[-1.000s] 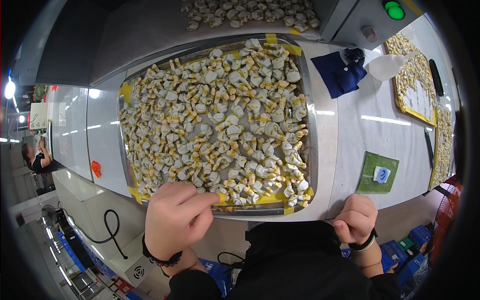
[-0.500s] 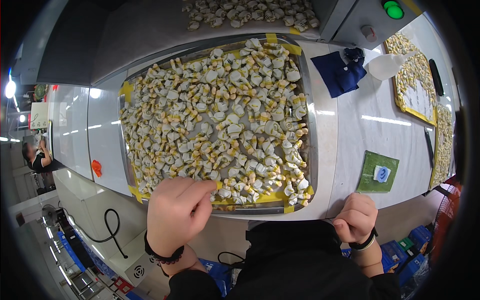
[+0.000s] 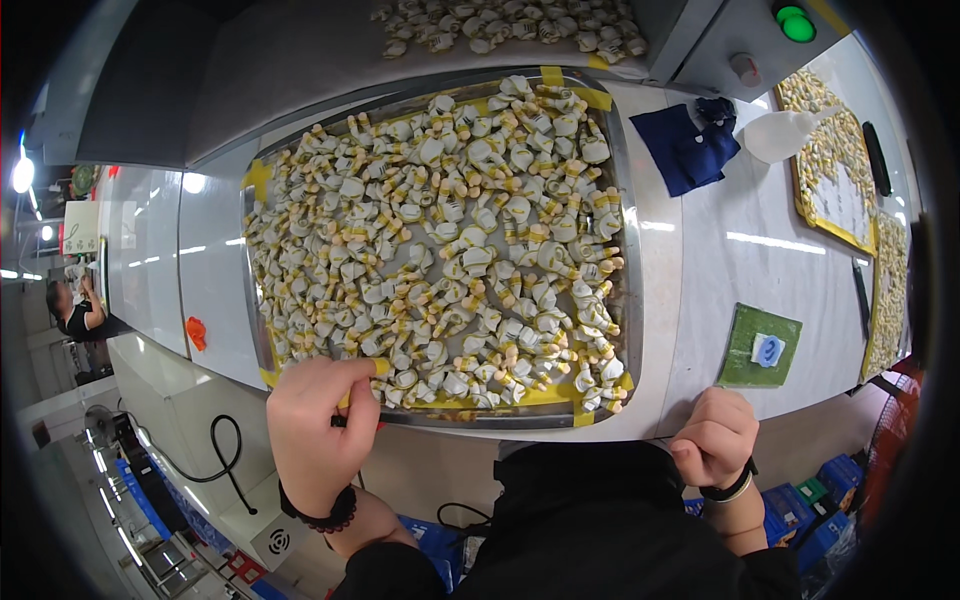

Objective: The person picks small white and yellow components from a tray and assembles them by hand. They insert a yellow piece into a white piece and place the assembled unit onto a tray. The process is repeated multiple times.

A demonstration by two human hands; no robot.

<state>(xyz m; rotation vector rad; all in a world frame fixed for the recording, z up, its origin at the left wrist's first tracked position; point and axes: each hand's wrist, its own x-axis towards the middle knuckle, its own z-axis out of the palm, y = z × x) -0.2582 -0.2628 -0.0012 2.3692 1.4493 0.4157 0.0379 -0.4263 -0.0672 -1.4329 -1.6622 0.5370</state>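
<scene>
- Left hand (image 3: 320,415): at the tray's seven o'clock, knuckles up, fingers curled, index reaching over the near rim. Yellow shows at the index tip. Whether finger and thumb pinch a piece I cannot tell; the palm side is hidden.
- White moulded figurine parts (image 3: 472,262), with yellow bands and peach ends: spread over the metal tray (image 3: 632,300), crowding right by that index tip. A sideways push there could heap neighbours on one another, since many already touch.
- Near rim, around six o'clock: parts lie close to the yellow tape (image 3: 470,402); a wrist or bracelet catching the edge could flick one over.
- Right hand (image 3: 716,435): at four o'clock from the tray, by the table edge, curled into a loose fist; its contents, if any, are hidden.
- Green mat (image 3: 740,365): just past that fist, at one o'clock from it, bearing a small blue-and-white piece (image 3: 768,350). A careless forward swing could knock it.
- Two o'clock from the tray: navy cloth (image 3: 675,150), then a white squeeze bottle (image 3: 775,138) beside a second tray (image 3: 860,240); if tipped, the bottle might wet the parts there.
</scene>
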